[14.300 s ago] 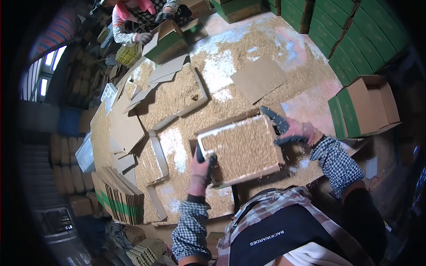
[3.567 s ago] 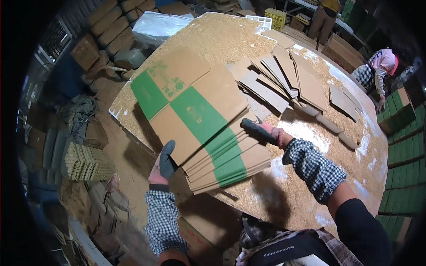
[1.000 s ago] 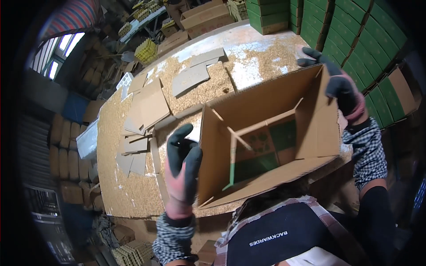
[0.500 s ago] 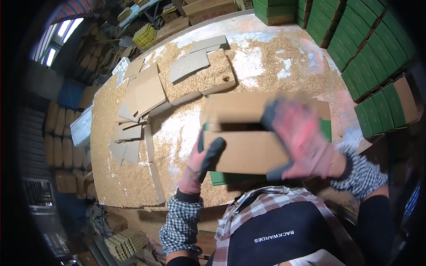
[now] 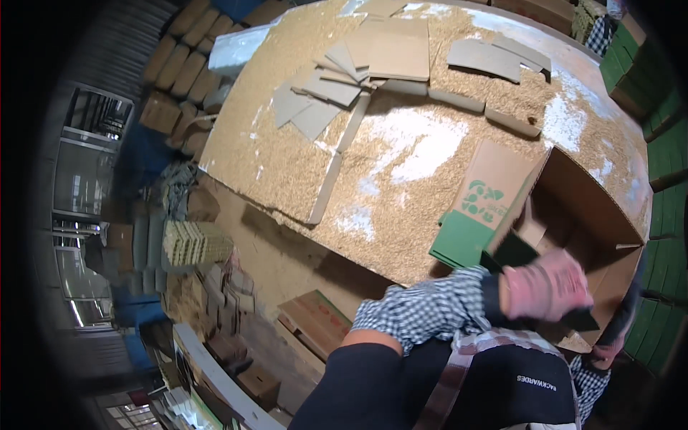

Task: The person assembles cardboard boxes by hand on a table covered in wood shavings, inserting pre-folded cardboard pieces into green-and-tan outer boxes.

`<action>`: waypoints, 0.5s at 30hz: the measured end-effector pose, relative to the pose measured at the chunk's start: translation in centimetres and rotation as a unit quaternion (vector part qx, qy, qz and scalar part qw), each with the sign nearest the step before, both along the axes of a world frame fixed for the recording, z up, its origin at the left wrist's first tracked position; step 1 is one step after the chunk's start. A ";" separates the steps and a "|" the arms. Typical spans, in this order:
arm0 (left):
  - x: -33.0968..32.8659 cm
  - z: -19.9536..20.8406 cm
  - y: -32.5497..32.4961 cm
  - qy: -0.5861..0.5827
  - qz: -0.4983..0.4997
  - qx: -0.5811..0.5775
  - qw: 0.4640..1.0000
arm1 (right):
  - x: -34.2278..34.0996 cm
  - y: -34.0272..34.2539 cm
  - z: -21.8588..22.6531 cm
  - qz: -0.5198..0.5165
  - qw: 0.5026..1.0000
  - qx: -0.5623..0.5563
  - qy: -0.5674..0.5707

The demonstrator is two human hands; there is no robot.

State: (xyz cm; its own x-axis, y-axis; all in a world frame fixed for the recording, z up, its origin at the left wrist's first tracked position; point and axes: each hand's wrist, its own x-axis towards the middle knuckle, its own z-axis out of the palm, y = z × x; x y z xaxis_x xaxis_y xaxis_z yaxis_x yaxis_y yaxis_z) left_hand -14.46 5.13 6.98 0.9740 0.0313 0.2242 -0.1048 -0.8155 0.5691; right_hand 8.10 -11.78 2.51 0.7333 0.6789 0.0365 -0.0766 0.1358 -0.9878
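An opened brown cardboard box (image 5: 595, 190) stands at the right on the table's near edge, its open top and dark inside showing. Over its near side, my left hand (image 5: 548, 287), in a pink glove with dark fingertips, bends down toward the box; its fingers are partly hidden and smeared. My right hand (image 5: 608, 351), gloved the same way, is at the box's outer right wall and holds it there, with its thumb out of sight. Flattened brown-and-green cartons (image 5: 469, 226) lie under and beside the box on its left.
Wood shavings cover much of the table (image 5: 265, 158). Grey and brown cardboard sheets (image 5: 398, 46) lie at its far side, near low cardboard strips (image 5: 337, 172). Green boxes (image 5: 666, 222) stack up along the right. Egg trays (image 5: 193, 244) and a flattened carton (image 5: 315, 322) are down at the left.
My view has swung so that the table appears turned. The closed-looking brown carton between my hands is now an opened box at the right, and both hands have moved right with it.
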 end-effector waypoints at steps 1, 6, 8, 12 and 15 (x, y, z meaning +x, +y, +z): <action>-0.1 1.0 -1.4 0.064 0.031 0.024 0.997 | -0.2 1.0 0.6 0.019 0.979 -0.159 -0.126; -18.5 -5.9 9.5 -0.332 0.511 -0.028 0.792 | 1.5 5.1 0.6 -0.056 0.906 -0.236 -0.347; -30.2 -10.9 15.0 -0.172 0.810 -0.013 0.560 | 9.3 0.6 -2.4 -0.030 0.868 -0.386 -0.311; -42.0 -21.9 21.6 0.330 0.885 0.101 0.312 | 6.5 3.6 -0.7 -0.010 0.875 -0.325 -0.358; -39.1 -20.6 29.0 0.121 0.768 -0.010 0.629 | 5.7 4.8 0.1 -0.004 0.865 -0.391 -0.316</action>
